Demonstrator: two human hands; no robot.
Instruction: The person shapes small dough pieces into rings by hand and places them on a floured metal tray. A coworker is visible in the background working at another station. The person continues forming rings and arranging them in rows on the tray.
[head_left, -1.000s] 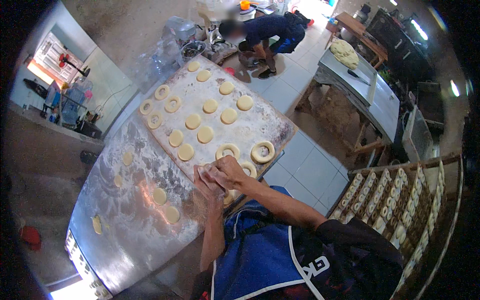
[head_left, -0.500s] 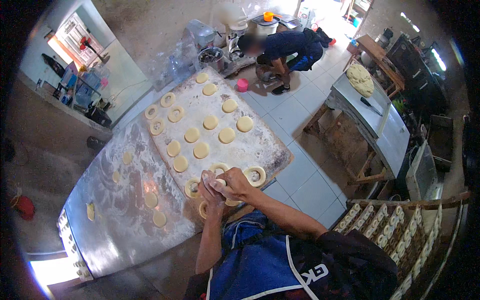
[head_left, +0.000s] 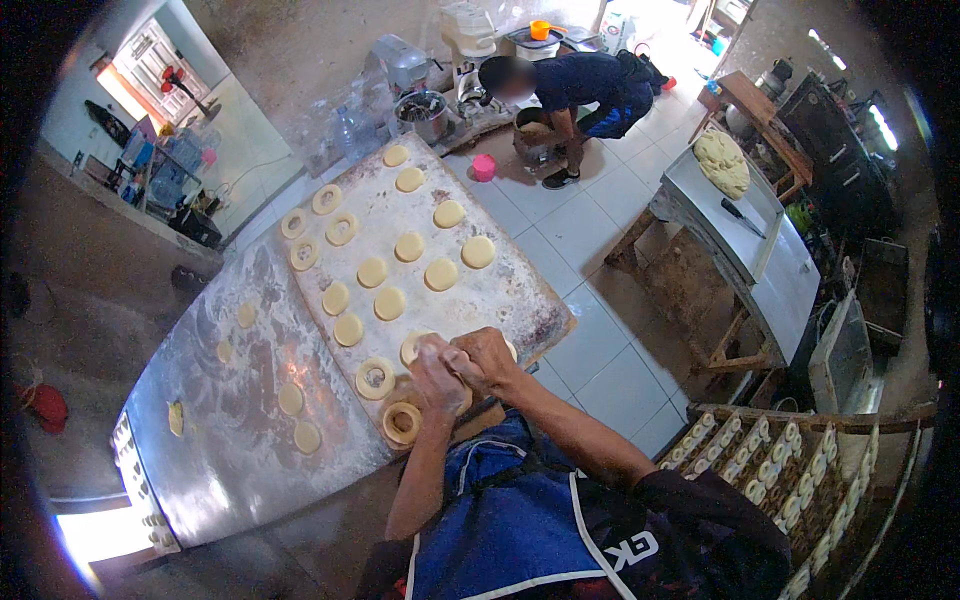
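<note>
My left hand [head_left: 434, 380] and right hand [head_left: 486, 352] are pressed together over the lower edge of the floured board [head_left: 530, 312], both with fingers closed; what lies between them, if anything, is hidden. Just left of them lie dough rings [head_left: 361, 379], and partly under them is more cut dough. Several plain dough discs [head_left: 441, 274] cover the board, with paler rings [head_left: 315, 256] at its upper left. On the floured steel table [head_left: 220, 475] to the left are several thinner discs [head_left: 291, 398] and a dough scrap [head_left: 176, 419].
A co-worker [head_left: 590, 85] bends over a pot [head_left: 532, 150] beside mixers [head_left: 395, 62] and a pink cup [head_left: 483, 167]. A side table [head_left: 780, 305] at right holds a dough lump [head_left: 720, 160] and knife. Racks of shaped dough [head_left: 770, 470] stand lower right; a tiled floor [head_left: 590, 330] lies between.
My joined hands have shifted slightly right along the board edge, still closed, uncovering the rings at their left. The view has tilted, and the pot by the co-worker shows more clearly.
</note>
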